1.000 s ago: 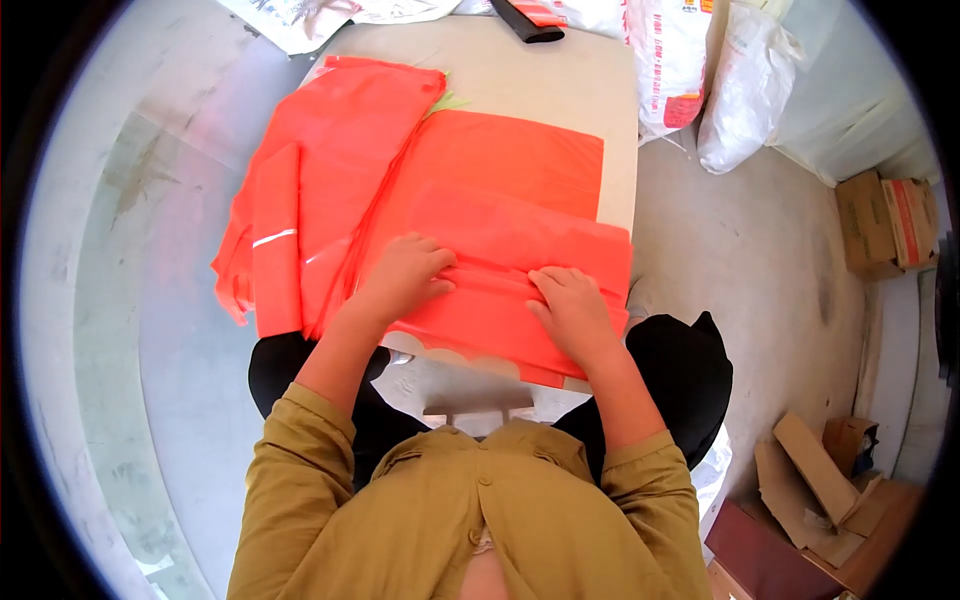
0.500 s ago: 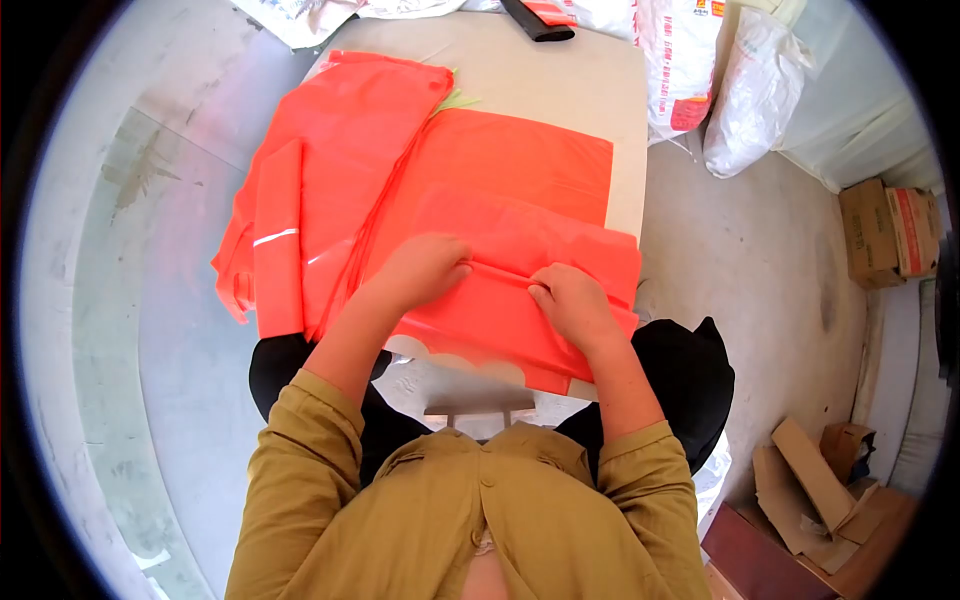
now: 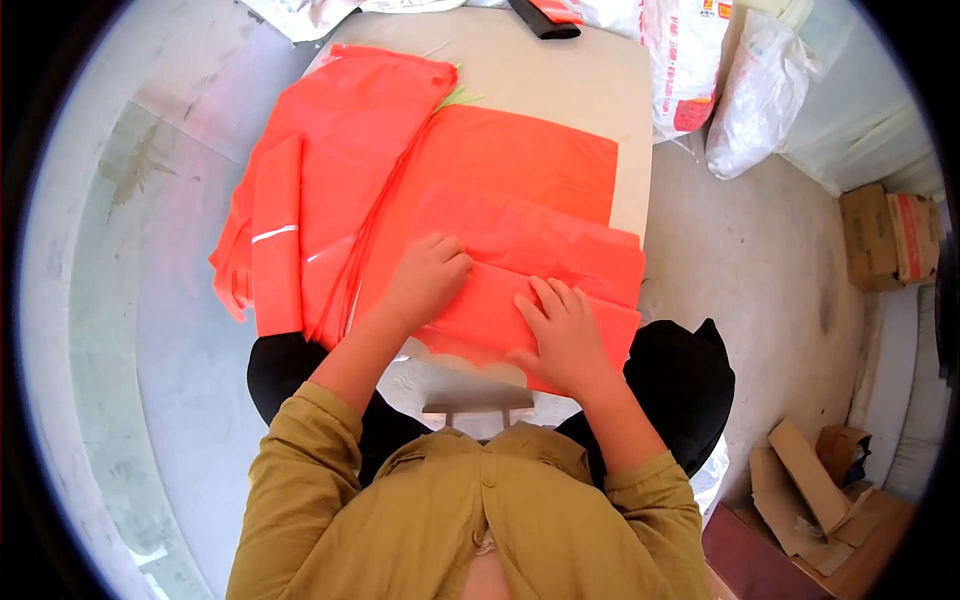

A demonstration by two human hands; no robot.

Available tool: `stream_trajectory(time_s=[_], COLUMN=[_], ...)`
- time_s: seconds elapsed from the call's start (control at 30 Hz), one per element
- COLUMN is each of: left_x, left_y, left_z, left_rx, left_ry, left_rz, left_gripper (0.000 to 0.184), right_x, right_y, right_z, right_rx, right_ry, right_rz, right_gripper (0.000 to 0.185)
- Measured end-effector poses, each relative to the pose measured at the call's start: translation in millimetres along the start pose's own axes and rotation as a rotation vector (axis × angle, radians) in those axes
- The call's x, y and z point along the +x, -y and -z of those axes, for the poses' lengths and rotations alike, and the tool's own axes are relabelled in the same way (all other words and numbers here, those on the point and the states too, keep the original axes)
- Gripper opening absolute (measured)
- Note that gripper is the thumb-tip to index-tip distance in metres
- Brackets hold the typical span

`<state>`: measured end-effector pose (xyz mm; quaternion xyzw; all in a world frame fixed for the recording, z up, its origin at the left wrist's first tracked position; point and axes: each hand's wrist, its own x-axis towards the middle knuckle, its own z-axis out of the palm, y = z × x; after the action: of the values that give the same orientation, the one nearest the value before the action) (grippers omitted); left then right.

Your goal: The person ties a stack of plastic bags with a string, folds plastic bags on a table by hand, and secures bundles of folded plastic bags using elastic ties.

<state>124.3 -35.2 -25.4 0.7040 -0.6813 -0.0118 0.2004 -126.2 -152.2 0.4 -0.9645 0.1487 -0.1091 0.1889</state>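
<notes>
The folded red sheet [image 3: 540,235] is lying on the desk [image 3: 560,85], lengthwise 9:30–3:30, at 2 o'clock from the left hand [image 3: 430,283], whose curled grip's hold I cannot tell, and 12 o'clock from the right hand [image 3: 567,338], its grip resting wide.

On the table [image 3: 510,65], the left hand [image 3: 432,275] hides part of the red sheet [image 3: 540,252]; beyond the table, the top edge crops a black-and-red roll [image 3: 552,27] and a printed sack [image 3: 684,65].
</notes>
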Motion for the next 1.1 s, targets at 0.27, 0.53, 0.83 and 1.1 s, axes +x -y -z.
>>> stream_trajectory(time_s=[0.27, 0.53, 0.83, 1.1], left_x=[-36.0, -43.4, -53.7, -36.1], left_y=[-20.5, -30.4, -25.2, -35.8], left_z=[43.3, 51.0, 41.3, 93.0], left_rx=[-0.012, 0.088, 0.167, -0.18], left_ry=[0.259, 0.341, 0.297, 0.638], left_rz=[0.05, 0.11, 0.058, 0.299], left_gripper=[0.089, 0.082, 0.072, 0.04], right_x=[-27.3, -26.5, -43.6, -24.0], right_y=[-4.3, 6.5, -11.0, -13.8], right_z=[12.4, 4.4, -5.5, 77.0], right_rx=[-0.05, -0.185, -0.258, 0.119], right_ry=[0.193, 0.093, 0.049, 0.546], right_rz=[-0.048, 0.03, 0.035, -0.107], right_gripper=[0.08, 0.071, 0.055, 0.047])
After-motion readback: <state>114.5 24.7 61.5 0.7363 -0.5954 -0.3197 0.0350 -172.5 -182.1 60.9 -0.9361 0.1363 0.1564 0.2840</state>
